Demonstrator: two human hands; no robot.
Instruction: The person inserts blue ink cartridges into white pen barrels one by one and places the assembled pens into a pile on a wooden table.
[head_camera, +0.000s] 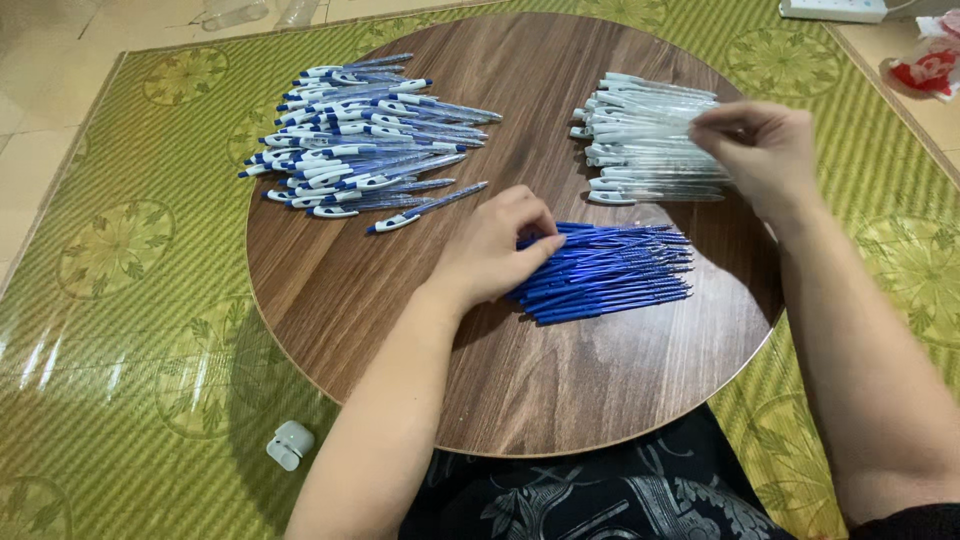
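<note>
A round wooden table (400, 330) carries three heaps. My left hand (495, 245) rests with its fingertips pinching at the left end of a pile of thin blue pen refills (615, 275) in the middle. My right hand (765, 150) reaches into a pile of clear white pen barrels (640, 135) at the back right, its fingers closed around one or more of them. A heap of finished blue-and-white pens (360, 140) lies at the back left, apart from both hands.
The table stands on a green patterned mat (120, 250). A small white case (290, 443) lies on the mat at front left. A white power strip (835, 10) and a red-and-white bag (925, 70) sit at the far right.
</note>
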